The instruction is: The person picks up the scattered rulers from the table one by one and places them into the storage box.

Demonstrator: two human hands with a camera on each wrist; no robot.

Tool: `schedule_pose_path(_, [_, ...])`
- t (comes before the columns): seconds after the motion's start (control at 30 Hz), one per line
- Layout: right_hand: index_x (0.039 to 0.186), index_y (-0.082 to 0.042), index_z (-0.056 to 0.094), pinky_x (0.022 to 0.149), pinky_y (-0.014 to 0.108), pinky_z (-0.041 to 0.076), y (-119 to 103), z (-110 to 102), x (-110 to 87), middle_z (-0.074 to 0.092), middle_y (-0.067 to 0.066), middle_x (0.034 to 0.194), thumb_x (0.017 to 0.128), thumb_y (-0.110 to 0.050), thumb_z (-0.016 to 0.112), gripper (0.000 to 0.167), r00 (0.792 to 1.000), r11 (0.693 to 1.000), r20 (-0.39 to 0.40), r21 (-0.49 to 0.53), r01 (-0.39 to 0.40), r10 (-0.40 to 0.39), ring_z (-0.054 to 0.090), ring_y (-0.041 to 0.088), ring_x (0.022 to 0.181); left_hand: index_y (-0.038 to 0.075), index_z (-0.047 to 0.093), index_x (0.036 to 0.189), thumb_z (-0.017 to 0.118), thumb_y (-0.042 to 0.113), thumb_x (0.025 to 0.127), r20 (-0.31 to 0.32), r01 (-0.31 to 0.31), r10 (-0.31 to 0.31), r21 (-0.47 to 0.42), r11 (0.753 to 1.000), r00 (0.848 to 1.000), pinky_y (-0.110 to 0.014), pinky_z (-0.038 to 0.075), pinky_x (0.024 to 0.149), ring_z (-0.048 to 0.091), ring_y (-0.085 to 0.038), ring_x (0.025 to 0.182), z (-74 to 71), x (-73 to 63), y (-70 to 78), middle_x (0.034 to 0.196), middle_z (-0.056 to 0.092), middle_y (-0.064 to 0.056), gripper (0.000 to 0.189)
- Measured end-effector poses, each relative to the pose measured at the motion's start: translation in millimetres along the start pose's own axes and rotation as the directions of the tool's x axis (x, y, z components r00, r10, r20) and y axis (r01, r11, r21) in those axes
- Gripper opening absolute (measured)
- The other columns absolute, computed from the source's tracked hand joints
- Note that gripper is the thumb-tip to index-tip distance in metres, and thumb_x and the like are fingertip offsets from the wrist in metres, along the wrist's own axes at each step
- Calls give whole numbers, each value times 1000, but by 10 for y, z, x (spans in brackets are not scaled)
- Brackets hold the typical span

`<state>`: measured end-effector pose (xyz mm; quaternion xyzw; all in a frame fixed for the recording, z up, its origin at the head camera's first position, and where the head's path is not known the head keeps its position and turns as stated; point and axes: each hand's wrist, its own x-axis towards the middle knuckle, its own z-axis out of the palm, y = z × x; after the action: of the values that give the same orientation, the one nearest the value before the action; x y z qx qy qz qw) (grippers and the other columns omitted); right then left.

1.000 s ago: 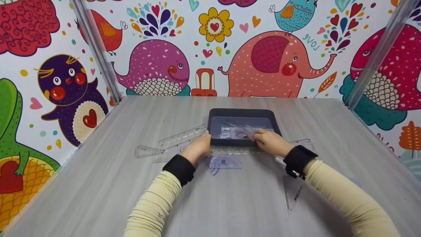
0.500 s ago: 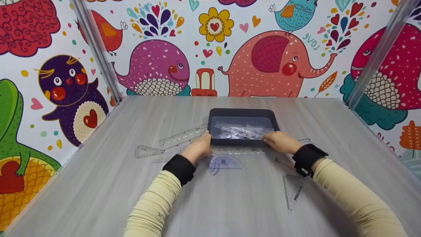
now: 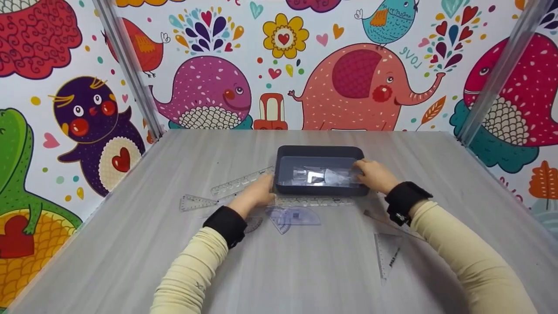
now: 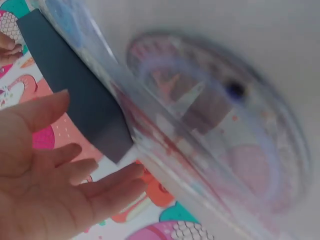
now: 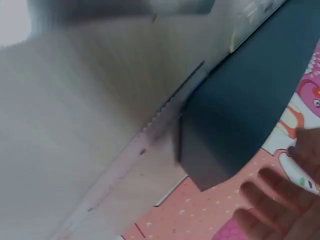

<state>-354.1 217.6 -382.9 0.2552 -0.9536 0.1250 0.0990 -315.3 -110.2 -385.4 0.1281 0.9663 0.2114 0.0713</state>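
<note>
A dark grey rectangular box (image 3: pixel 322 190) stands on the table with clear plastic pieces (image 3: pixel 324 175) lying in it. My left hand (image 3: pixel 259 191) is at its left side; in the left wrist view the fingers (image 4: pixel 115 190) are spread, with nothing gripped. At the right side is my right hand (image 3: pixel 378 175), its fingers (image 5: pixel 272 200) loosely extended and holding nothing in the right wrist view. Below my left hand lies a round-edged clear protractor (image 4: pixel 215 120), blurred. A clear ruler (image 3: pixel 314 201) lies along the box's front.
Purple protractors (image 3: pixel 301 216) lie in front of the box. To the left are a stencil ruler (image 3: pixel 239 181) and a clear set square (image 3: pixel 196 203). Another set square (image 3: pixel 386 255) lies at the right, near a thin strip (image 3: pixel 388 222). A patterned wall (image 3: pixel 270 65) rises behind.
My right hand has come away from the pieces inside the box to its right side. My left hand has shifted slightly left. The pieces in the box lie differently.
</note>
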Motion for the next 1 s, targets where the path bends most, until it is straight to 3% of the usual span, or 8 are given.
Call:
schedule_pose_path(0.13, [105,14,54,72,49,48,92,77,-14,58,29,98,83,-2,57,28,997,990,10,-120,-76,77,59,41,86,-7,31,137,61,17,85,-32,117,-116,33,993,993,-46,27,106,34,-39,129,-71,-68,-191,140,32,-27,64])
schedule_pose_path(0.33, [88,15,53,64,49,49,171,136,-52,56,28,81,85,-1,51,17,995,980,22,-176,-91,97,59,42,74,-11,41,129,65,24,81,14,301,-306,145,942,952,-49,35,100,42,-42,121,-233,-184,-613,131,42,-31,64])
schedule_pose_path(0.5, [93,21,49,65,49,49,133,151,-70,55,32,80,88,0,47,23,998,985,8,-162,-66,68,58,45,75,-11,46,125,61,37,85,5,331,-335,139,933,942,-49,36,99,44,-44,118,-320,-254,-964,127,46,-32,64])
schedule_pose_path(0.63, [123,23,31,87,50,44,314,316,17,50,40,111,93,-6,38,42,977,984,119,-31,-175,177,53,48,103,-11,52,115,66,31,82,-59,328,-323,119,937,944,-48,39,94,50,-44,110,-364,-301,-1122,117,53,-32,56])
schedule_pose_path(0.77, [129,20,25,93,52,39,1176,1075,310,44,40,121,94,-10,29,46,979,985,116,-64,-158,165,47,48,111,-11,59,104,71,26,78,-98,340,-329,129,931,939,-47,43,88,56,-40,98,-377,-322,-1184,106,59,-29,47])
schedule_pose_path(0.87, [121,19,34,83,54,44,1866,1679,558,51,37,108,94,-13,32,42,994,983,34,-154,-99,105,53,48,99,-10,64,98,75,28,74,-101,355,-343,147,923,934,-46,45,85,58,-37,91,-327,-209,-1294,104,61,-28,47])
schedule_pose_path(0.93, [119,18,37,78,53,45,2031,1807,617,53,34,102,95,-16,33,41,997,985,6,-157,-74,76,55,46,93,-9,65,98,78,32,70,-91,359,-349,171,917,933,-46,46,83,58,-36,90,-258,-48,-1460,105,61,-28,51])
schedule_pose_path(1.0, [117,17,37,75,52,46,1933,1713,606,54,33,98,96,-19,32,42,996,988,15,-136,-80,82,56,46,90,-8,66,96,81,40,63,-123,328,-308,209,921,944,-44,47,79,59,-36,87,-118,166,-1784,102,62,-28,59])
